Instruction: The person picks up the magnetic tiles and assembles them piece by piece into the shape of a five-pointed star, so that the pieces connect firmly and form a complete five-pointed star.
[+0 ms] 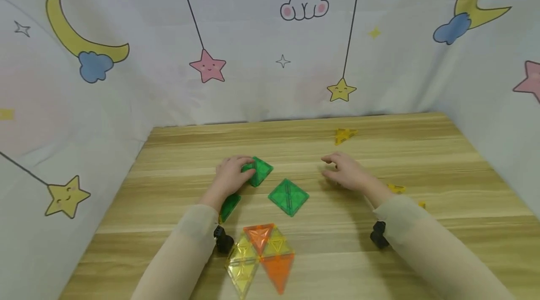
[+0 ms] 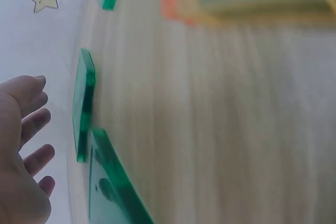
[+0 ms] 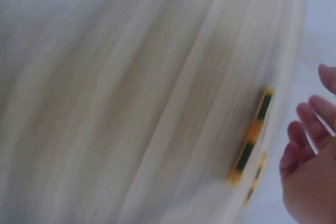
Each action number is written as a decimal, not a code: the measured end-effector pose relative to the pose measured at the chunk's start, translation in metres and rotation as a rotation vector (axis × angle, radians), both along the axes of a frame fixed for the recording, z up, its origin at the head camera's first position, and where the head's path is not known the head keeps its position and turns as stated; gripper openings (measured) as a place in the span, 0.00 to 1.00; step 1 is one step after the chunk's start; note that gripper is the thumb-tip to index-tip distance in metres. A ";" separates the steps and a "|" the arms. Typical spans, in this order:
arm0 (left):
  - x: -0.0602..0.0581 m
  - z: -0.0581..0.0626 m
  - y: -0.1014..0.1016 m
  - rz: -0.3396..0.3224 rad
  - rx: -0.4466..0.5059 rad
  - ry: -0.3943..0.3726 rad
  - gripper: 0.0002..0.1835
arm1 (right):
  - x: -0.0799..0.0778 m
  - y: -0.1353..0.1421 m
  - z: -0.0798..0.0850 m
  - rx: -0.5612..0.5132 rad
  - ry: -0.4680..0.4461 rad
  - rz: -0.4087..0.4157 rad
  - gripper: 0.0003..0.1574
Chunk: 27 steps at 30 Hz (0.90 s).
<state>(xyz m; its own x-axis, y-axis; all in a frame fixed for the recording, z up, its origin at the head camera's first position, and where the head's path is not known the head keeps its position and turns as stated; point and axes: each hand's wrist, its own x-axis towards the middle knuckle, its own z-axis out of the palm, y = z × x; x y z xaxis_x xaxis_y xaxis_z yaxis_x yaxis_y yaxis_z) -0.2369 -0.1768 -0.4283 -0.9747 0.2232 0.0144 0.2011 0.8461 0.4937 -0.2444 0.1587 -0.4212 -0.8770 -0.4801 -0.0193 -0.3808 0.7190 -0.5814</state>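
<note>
My left hand (image 1: 231, 174) reaches over green translucent tiles (image 1: 262, 170) left of the table's middle, its fingers overlapping their left part in the head view. In the left wrist view, that hand (image 2: 23, 150) has loosely bent, spread fingers with nothing between them, beside a green tile (image 2: 84, 106). Two green triangles forming a diamond (image 1: 288, 198) lie between the hands. Another green tile (image 1: 229, 207) shows partly behind the left wrist. My right hand (image 1: 347, 172) hovers with relaxed fingers, holding nothing; in the right wrist view a yellow-orange tile (image 3: 251, 137) lies near it.
Near the front, yellow triangles (image 1: 242, 274) and orange triangles (image 1: 278, 269) meet in a fan. A yellow triangle (image 1: 345, 135) lies toward the back edge; another yellow piece (image 1: 396, 189) shows beside the right forearm. A patterned white cloth (image 1: 270, 93) hangs behind the wooden table (image 1: 337, 262).
</note>
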 end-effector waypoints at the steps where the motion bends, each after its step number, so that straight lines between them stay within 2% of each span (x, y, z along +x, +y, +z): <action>1: 0.000 0.001 0.003 -0.004 0.002 0.007 0.20 | 0.001 0.006 0.000 -0.003 -0.003 -0.012 0.29; 10: 0.004 0.009 0.033 -0.071 0.042 0.006 0.21 | 0.005 0.048 0.002 0.067 0.063 -0.014 0.27; 15: 0.005 0.012 0.042 -0.086 0.054 0.000 0.23 | 0.007 0.062 -0.002 0.136 0.092 0.016 0.24; 22: 0.007 0.011 0.049 -0.093 0.073 -0.002 0.23 | 0.010 0.063 -0.008 0.175 0.159 0.009 0.22; 27: 0.010 0.010 0.054 -0.102 0.105 -0.005 0.22 | 0.015 0.057 -0.010 0.139 0.116 0.004 0.23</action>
